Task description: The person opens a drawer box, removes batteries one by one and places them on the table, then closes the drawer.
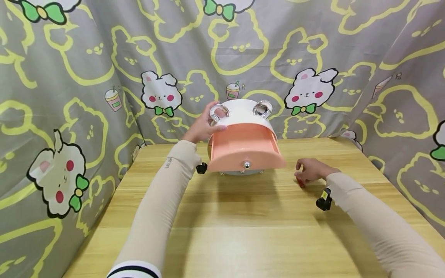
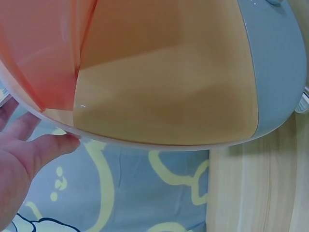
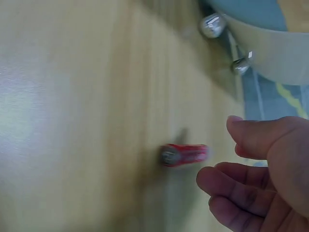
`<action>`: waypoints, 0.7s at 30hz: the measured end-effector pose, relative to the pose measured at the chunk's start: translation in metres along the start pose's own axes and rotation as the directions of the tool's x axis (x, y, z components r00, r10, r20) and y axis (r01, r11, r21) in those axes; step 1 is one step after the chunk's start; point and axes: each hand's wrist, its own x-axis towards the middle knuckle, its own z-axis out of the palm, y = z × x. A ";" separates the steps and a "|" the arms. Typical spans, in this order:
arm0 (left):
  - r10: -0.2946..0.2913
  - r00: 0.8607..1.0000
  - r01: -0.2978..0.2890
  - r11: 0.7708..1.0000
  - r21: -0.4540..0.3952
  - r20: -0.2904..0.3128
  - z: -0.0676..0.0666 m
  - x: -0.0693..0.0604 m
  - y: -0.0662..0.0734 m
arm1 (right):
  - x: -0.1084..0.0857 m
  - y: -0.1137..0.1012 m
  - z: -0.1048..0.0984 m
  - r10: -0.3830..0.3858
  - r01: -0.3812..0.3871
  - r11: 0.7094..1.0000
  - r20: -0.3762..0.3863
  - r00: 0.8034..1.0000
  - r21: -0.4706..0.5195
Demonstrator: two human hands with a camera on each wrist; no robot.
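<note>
In the head view a white drawer box (image 1: 234,112) with two shiny silver ear-shaped rings stands at the back of the table, its pink drawer (image 1: 243,154) pulled out. My left hand (image 1: 205,123) grips the upper left edge, thumb on the front rim and fingers behind. The left wrist view shows that thumb against the white rim (image 2: 145,145). To the right of the box, my right hand (image 1: 313,170) hovers low with bent fingers. A red battery (image 3: 186,154) shows just beyond the fingertips in the right wrist view, apart from thumb and fingers.
The wooden table (image 1: 236,239) extends toward me in front of the box. A patterned grey curtain (image 1: 194,46) encloses the back and sides. Small silver feet (image 3: 212,25) carry the box. Black wrist cameras (image 1: 324,200) hang beneath my wrists.
</note>
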 end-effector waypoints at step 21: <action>-0.065 0.998 0.065 0.998 -0.004 0.023 -0.001 -0.020 0.037 | -0.007 -0.080 -0.081 -0.195 0.182 0.979 -0.153 0.969 -0.093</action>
